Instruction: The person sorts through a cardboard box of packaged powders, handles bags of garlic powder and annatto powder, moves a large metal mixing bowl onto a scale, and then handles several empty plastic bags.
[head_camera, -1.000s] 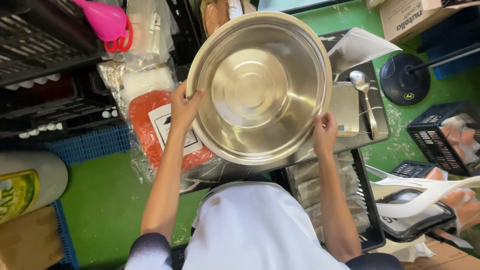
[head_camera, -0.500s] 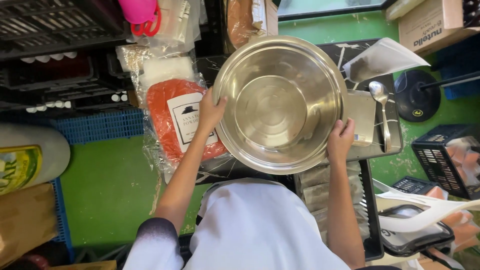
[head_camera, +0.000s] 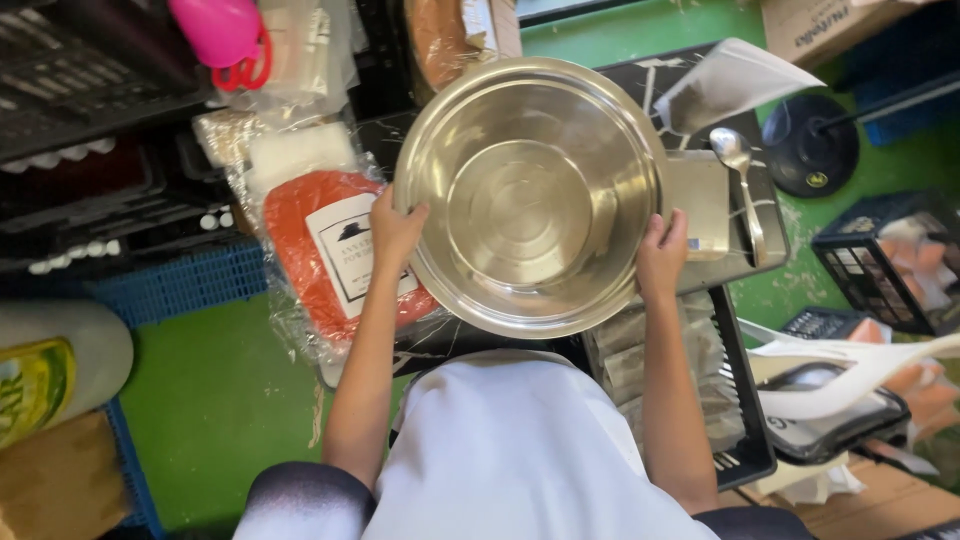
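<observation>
**Green floor, crowded at the edges**

The green floor (head_camera: 215, 400) carries a blue crate (head_camera: 170, 285) at left, with a clear bag of orange powder (head_camera: 320, 250) lying beside it. At right stand a round black stand base (head_camera: 810, 145) and a black crate (head_camera: 880, 260). A cardboard box (head_camera: 830, 25) sits at the top right corner.
</observation>
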